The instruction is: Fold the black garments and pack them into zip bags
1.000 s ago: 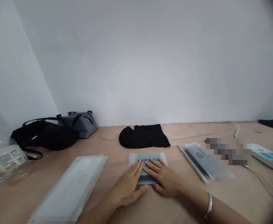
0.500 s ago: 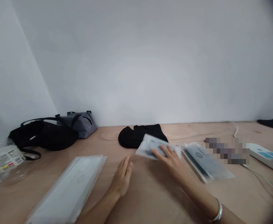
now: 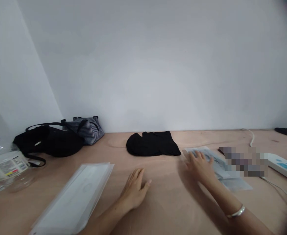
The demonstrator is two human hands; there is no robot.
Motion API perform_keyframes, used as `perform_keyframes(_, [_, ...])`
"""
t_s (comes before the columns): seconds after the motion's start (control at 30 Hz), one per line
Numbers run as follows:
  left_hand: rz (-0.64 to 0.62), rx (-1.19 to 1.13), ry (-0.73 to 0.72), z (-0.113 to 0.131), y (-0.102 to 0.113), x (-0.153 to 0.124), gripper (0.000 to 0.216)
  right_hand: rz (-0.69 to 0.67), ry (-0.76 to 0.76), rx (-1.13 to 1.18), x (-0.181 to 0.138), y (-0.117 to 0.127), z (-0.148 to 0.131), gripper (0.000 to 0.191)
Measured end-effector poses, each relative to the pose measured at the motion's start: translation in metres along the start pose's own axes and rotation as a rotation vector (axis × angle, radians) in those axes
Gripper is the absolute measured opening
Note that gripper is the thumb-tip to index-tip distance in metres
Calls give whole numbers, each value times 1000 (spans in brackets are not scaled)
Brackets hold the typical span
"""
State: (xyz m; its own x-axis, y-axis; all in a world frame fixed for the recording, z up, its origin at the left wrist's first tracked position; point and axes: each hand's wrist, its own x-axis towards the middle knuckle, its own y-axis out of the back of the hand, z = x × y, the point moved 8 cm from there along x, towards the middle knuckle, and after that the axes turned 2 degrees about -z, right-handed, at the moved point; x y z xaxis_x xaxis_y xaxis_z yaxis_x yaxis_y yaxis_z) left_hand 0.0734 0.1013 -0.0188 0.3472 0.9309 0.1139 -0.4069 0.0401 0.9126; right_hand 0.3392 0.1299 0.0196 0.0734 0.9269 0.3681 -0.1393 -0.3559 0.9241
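My right hand [image 3: 198, 168] lies with spread fingers on a small clear plastic packet [image 3: 202, 153], which sits on a larger packet with a grey insert [image 3: 231, 182]. My left hand [image 3: 133, 189] rests on the plywood table [image 3: 168, 209], its fingers loosely apart and holding nothing. Just left of that hand lies a stack of white translucent sleeves [image 3: 72, 199].
A folded black garment [image 3: 153, 143] lies at the back, by the wall. Back left stand a black bag [image 3: 55, 142] and a striped bag [image 3: 88, 130], with a plastic bottle [image 3: 3, 166] in front. At right are a white power strip [image 3: 283, 164], its cable, and a pixelated patch [image 3: 244, 161].
The small packet, lifted in my right hand earlier, now lies on the larger packet at right. My right hand has moved right and my left hand has shifted slightly right.
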Motion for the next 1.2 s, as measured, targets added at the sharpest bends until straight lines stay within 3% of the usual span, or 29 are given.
perform_keyframes(0.1, [28, 85, -40, -1, 5, 16, 58, -27, 237, 95, 7, 9, -39, 29])
perform_keyframes(0.2, [99, 135, -80, -6, 17, 45, 48, -69, 342, 131, 18, 3, -65, 24])
perform_keyframes(0.4, [125, 162, -103, -29, 33, 96, 28, -85, 284, 133, 50, -20, -74, 24])
perform_keyframes(0.57, [117, 160, -107, -40, 34, 107, 26, -80, 250, 131, 57, -29, -71, 24])
perform_keyframes(0.73, [159, 129, -119, -38, 48, 109, 21, -14, 212, 122, 56, -18, -67, 23])
perform_keyframes(0.83, [175, 104, -149, -32, 67, 99, 18, -8, 276, 134, 48, -3, -67, 22])
perform_keyframes(0.93, [113, 82, -222, -22, 82, 69, 18, -42, 416, 157, 21, 19, -67, 16])
perform_keyframes(1.0, [14, 66, -286, -13, 88, 38, 14, -98, 521, 199, -7, 33, -64, 13])
perform_keyframes(1.07, [-114, 43, -327, -4, 89, 5, 11, -284, 666, 407, -39, 43, -63, 12])
perform_keyframes(1.1, [-257, 4, -328, 0, 82, -10, 8, -400, 709, 525, -53, 45, -61, 10])
perform_keyframes(1.2, [-417, -94, -280, 12, 74, -36, 17, -528, 686, 751, -66, 51, -55, 12])
